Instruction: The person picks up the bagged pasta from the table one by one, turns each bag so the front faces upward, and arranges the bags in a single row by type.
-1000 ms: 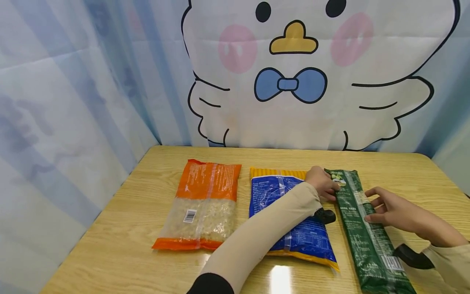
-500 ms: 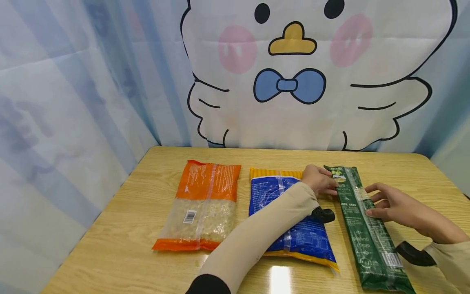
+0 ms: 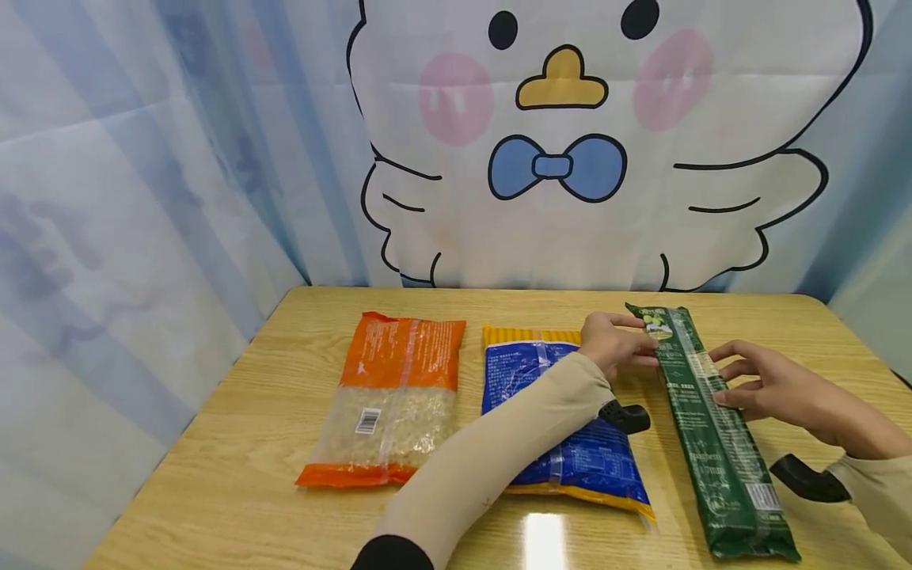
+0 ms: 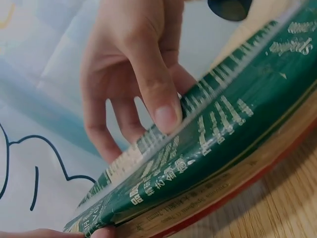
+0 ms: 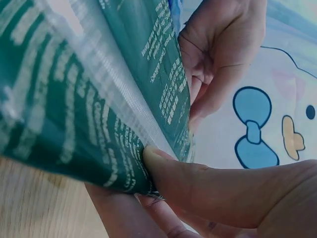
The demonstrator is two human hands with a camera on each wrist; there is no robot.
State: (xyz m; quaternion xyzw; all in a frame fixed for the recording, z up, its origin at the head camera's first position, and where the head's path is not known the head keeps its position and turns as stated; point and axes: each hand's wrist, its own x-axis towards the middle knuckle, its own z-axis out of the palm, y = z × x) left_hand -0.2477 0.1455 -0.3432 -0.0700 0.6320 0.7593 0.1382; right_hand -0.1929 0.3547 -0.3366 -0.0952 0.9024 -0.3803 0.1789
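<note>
A long green spaghetti packet (image 3: 720, 443) slants across the right side of the counter (image 3: 235, 459), between both hands. The left hand (image 3: 614, 342) pinches its left edge near the far end; the right hand (image 3: 777, 389) grips the opposite edge — thumb on top, fingers parted but bent to the packet. The far end seems slightly raised, though the angle makes that hard to judge. The left sleeve (image 3: 492, 455) crosses a blue bag (image 3: 600, 463); an orange bag (image 3: 399, 396) lies farther left.
</note>
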